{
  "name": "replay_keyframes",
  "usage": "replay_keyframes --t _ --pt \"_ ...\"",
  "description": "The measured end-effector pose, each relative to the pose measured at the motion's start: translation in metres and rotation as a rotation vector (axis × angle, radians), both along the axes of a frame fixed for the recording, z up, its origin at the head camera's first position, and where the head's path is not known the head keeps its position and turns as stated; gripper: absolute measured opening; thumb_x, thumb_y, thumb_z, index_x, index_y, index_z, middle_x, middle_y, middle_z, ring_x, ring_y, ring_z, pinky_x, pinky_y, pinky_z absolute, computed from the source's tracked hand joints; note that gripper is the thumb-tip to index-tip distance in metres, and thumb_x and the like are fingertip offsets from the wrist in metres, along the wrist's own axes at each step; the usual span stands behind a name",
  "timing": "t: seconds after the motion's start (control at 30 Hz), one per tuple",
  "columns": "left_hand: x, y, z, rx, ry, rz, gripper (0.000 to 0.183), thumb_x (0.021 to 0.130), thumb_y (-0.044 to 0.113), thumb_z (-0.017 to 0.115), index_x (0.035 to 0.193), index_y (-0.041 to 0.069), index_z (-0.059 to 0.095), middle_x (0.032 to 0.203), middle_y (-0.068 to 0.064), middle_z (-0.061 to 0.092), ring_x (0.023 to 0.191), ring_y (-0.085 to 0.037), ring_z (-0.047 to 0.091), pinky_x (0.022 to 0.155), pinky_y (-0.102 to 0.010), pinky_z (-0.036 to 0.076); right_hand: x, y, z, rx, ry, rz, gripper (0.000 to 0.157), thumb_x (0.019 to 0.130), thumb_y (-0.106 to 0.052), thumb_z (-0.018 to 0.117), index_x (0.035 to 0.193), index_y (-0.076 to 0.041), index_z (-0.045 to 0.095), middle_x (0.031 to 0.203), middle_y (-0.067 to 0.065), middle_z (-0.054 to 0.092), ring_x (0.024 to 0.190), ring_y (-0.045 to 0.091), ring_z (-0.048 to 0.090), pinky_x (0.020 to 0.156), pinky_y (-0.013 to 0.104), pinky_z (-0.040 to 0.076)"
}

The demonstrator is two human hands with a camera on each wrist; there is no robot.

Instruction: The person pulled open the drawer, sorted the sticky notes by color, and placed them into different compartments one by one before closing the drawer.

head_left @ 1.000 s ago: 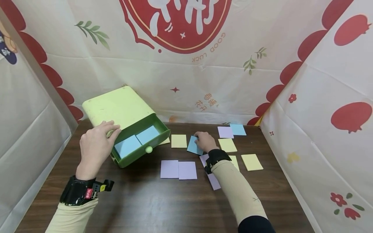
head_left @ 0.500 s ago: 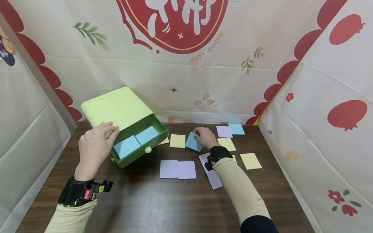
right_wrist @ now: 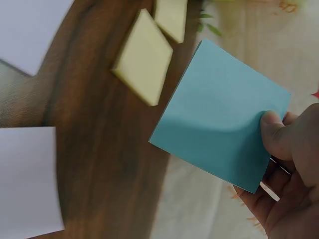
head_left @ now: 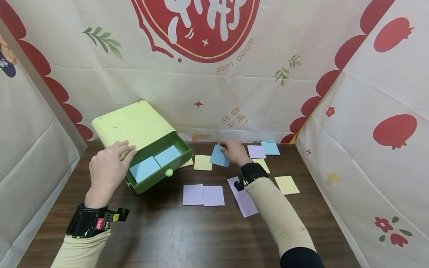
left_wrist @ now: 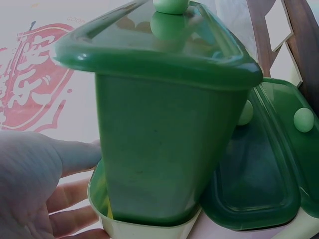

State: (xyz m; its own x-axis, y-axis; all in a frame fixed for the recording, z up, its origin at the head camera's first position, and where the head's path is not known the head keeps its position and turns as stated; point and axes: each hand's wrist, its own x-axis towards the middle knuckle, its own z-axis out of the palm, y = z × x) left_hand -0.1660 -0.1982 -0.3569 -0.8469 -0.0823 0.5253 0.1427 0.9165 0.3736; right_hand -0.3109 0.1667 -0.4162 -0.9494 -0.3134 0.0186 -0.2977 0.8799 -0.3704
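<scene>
1. Left of centre in the head view stands a pale green cabinet, its dark green drawer pulled out.
2. Two blue notes lie side by side in that drawer.
3. The left wrist view shows two more closed drawer fronts, with round knobs, at right.
4. The left hand, left of the frame, touches the cabinet's front edge, thumb and fingers spread apart.
5. The right hand, right of centre, pinches a blue square at its edge between thumb and fingers.
6. That square sits just right of a yellow note, above two purple notes in the frame.
</scene>
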Motion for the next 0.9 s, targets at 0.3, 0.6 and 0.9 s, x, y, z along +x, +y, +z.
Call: replay_keyframes --t 0.3,0.6,0.9 --pt "-0.001 -0.002 -0.002 0.006 -0.002 -0.002 0.026 0.087 0.021 0.074 0.11 0.009 0.075 0.119 -0.016 0.069 0.111 -0.04 0.064 0.04 -0.031 0.018 -0.001 -0.012 0.03 -0.052 0.089 0.051 0.021 0.1 -0.012 0.054 0.116 -0.008 0.067 0.115 0.01 0.069 0.102 0.024 0.064 0.092 0.04 0.05" --pt "-0.002 -0.001 -0.002 0.012 0.0 -0.007 0.028 0.086 0.021 0.074 0.111 0.009 0.075 0.12 -0.017 0.069 0.112 -0.041 0.064 0.04 -0.031 0.019 0.002 -0.028 0.063 -0.106 0.155 0.096 0.024 0.098 -0.011 0.057 0.12 -0.007 0.067 0.117 0.011 0.07 0.103 0.025 0.065 0.093 0.04 0.051" --pt "-0.002 -0.001 -0.002 0.011 0.012 -0.004 0.027 0.086 0.02 0.075 0.11 0.009 0.075 0.119 -0.017 0.069 0.111 -0.04 0.065 0.04 -0.031 0.019 0.006 -0.052 0.102 -0.15 0.223 0.175 0.024 0.098 -0.009 0.056 0.12 -0.007 0.067 0.117 0.011 0.071 0.104 0.025 0.067 0.092 0.037 0.051"
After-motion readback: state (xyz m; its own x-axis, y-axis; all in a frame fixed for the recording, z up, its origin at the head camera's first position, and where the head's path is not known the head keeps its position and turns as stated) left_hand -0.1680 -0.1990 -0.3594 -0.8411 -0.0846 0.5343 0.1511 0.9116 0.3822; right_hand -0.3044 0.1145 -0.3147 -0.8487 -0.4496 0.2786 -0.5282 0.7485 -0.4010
